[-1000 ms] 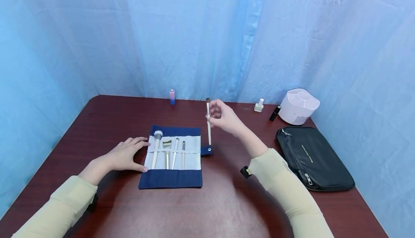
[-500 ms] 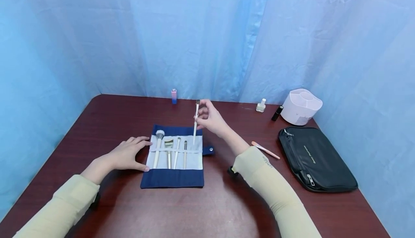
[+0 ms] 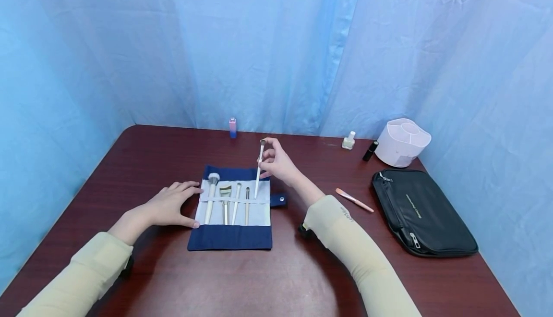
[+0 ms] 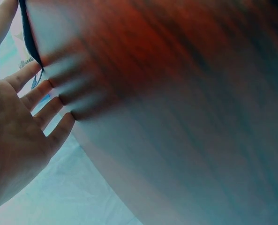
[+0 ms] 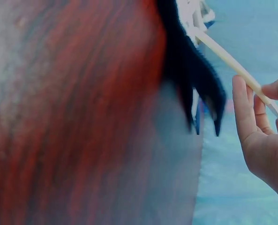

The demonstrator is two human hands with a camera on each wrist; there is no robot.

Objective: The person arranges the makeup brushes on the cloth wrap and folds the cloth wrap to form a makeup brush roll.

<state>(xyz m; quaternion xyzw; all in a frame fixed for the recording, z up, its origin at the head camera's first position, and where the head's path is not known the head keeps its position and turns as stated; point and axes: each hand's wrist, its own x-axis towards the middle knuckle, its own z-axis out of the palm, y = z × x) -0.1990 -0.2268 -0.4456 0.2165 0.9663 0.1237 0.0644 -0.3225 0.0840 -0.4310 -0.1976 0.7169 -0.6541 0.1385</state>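
A navy and white brush roll [image 3: 230, 238] lies unfolded on the table, with several makeup brushes standing in a row under its strap. Between thumb and fingers, my right hand [image 3: 281, 165] pinches a slim white-handled makeup brush [image 3: 258, 177], bristles up, its lower end over the roll's right part near the strap. The right wrist view also shows this brush [image 5: 228, 58] slanting from the fingers towards the roll. My left hand [image 3: 168, 205] rests at the roll's left edge with fingers spread; in the left wrist view the fingers of the left hand [image 4: 21, 117] are extended on the table.
On the right lie a pink-handled brush [image 3: 354, 200] and a black zipped pouch [image 3: 425, 211]. Farther back stand a white divided holder [image 3: 399, 146], a black tube [image 3: 370, 151] and a nail polish bottle [image 3: 348, 140]. A pink-blue tube [image 3: 233, 128] stands at the rear edge.
My right hand has carried the brush leftward from beside the roll to over its right part, then lowered it slightly. The pink-handled brush has come into sight. My left hand stays in place.
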